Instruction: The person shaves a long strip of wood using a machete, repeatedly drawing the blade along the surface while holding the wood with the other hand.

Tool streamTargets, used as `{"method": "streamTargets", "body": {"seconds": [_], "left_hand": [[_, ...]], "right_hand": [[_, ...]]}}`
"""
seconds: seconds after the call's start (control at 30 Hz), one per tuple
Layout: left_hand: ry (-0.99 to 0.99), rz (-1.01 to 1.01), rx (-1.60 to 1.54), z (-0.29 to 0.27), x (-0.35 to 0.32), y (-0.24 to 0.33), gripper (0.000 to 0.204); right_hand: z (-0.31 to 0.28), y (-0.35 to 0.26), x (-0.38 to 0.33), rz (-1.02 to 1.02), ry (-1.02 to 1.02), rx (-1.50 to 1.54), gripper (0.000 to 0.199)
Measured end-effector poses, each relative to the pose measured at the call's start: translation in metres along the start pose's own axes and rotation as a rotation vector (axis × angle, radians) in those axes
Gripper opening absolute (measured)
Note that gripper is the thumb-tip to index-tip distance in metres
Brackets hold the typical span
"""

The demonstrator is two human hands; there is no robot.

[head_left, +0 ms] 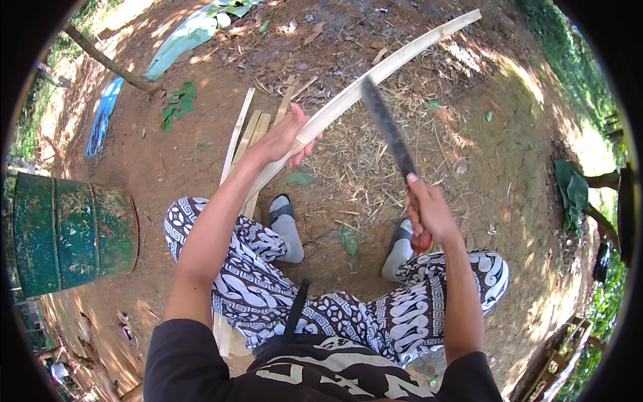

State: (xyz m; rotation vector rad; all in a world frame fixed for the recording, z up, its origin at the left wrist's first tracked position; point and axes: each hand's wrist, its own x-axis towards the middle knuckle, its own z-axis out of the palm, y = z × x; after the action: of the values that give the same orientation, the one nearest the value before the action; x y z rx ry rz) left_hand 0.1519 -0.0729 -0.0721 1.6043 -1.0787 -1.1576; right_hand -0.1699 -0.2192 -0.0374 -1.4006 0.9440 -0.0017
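Hidden stretch: the pale strip (338, 108) passed through your left hand (282, 139), and toward seven o'clock its near end was lost behind your forearm and knee.
Hard to tell: you could not make out whether the tip of the long knife (389, 127) touched the strip or hung just above it; your fist covered most of its handle, leaving the reddish butt (421, 242) in sight.
Left grip: your arm reached up from seven o'clock, the hand clamped around the strip, thumb on its upper side, fingertips past its lower.
Right grip: your right hand (430, 209), coming from five o'clock, was closed on the handle, blade aimed at eleven.
Hands: well apart.
Strip: long, flat, fibrous, rising toward one o'clock.
Blade: dark, mottled, straight.
Ground: brown earth (516, 194), strewn with straw-like shavings (365, 157) at twelve.
Drum (74, 228): green, ribbed, rust-flecked, at nine.
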Motion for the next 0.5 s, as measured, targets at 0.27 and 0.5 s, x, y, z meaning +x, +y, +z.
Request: {"method": "streamTargets", "body": {"seconds": [0.27,0.5], "left_hand": [[0.021,0.026,-0.038,0.002,-0.001,0.002,0.111],[0.038,0.064,-0.056,0.003,-0.002,0.004,0.110]], "right_hand": [[0.000,-0.005,0.000,0.058,-0.027,0.128,0.056],[-0.006,-0.002,-0.003,0.086,-0.092,0.063,0.056]]}}
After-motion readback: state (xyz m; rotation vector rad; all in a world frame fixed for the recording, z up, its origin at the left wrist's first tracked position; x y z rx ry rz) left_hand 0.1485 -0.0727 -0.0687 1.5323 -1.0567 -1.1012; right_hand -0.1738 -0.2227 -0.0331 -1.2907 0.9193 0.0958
